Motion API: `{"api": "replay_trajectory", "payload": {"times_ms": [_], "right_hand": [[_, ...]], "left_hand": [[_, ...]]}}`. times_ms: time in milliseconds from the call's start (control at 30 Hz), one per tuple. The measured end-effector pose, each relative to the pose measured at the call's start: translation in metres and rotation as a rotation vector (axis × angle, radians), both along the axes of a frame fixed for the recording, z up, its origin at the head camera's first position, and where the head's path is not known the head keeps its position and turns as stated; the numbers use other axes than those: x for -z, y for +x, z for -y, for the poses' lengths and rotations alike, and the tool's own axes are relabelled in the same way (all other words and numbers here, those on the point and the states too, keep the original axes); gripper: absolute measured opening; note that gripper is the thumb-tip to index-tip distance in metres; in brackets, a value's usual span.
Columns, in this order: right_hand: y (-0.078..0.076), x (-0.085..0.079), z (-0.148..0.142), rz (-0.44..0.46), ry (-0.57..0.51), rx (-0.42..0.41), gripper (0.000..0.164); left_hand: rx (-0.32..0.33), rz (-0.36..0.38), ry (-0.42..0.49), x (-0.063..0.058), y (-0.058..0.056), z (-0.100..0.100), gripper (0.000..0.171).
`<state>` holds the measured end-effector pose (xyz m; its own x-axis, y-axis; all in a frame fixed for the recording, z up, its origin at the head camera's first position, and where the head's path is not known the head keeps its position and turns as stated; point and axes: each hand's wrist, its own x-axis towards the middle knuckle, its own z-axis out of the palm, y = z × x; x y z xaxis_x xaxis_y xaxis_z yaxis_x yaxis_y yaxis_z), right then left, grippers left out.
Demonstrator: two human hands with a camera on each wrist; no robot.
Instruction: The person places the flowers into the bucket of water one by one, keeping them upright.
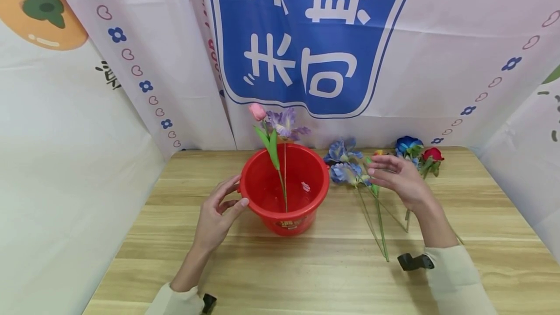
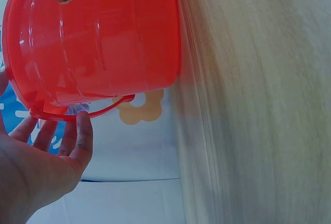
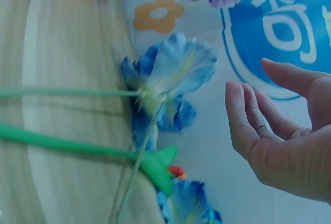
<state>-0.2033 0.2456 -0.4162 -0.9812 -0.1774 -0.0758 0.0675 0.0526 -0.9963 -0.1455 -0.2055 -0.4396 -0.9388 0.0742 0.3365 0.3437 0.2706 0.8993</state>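
Observation:
A red bucket [image 1: 294, 225] stands on the table, holding a pink tulip [image 1: 257, 112] and a purple iris [image 1: 284, 123], both leaning on the back of its rim. At the bucket's left side, my left hand [image 1: 216, 215] holds the rim with thumb and curled fingers; in the left wrist view the fingers lie against the thin red handle [image 2: 106, 108]. My right hand [image 1: 402, 179] hovers above several loose flowers, fingers loosely extended and nothing in them. Beneath it lie blue irises [image 1: 345, 171] and a green-stemmed flower [image 1: 381, 227] whose head is mostly hidden.
Further right lie a blue rose [image 1: 408, 145] and a red rose [image 1: 433, 154], near the back edge of the wooden table [image 1: 306, 276]. Printed white cloth [image 1: 437, 62] hangs right behind the table and at both sides.

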Motion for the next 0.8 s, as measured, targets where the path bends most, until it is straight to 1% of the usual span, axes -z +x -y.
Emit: {"api": "replay_trajectory", "payload": {"times_ms": [167, 267, 433, 533, 633, 800], "right_hand": [[-0.007, 0.013, -0.007, 0.061, 0.023, -0.001, 0.058], [-0.011, 0.022, -0.009, 0.085, 0.058, -0.003, 0.060], [-0.015, 0.035, -0.011, 0.085, 0.131, -0.009, 0.063], [-0.016, 0.039, -0.012, 0.085, 0.167, -0.020, 0.063], [-0.017, 0.043, -0.012, 0.100, 0.209, -0.028, 0.061], [-0.018, 0.048, -0.011, 0.100, 0.278, -0.063, 0.056]], "left_hand": [[0.002, 0.001, 0.005, 0.000, 0.000, 0.000, 0.059], [0.004, 0.000, 0.005, 0.000, 0.000, 0.001, 0.059], [0.002, -0.003, 0.001, 0.000, -0.001, 0.001, 0.059], [0.002, -0.003, 0.000, 0.000, 0.000, 0.000, 0.059], [0.002, -0.002, 0.000, 0.000, 0.000, 0.000, 0.059], [-0.001, 0.000, -0.002, 0.000, 0.000, 0.000, 0.059]]}}
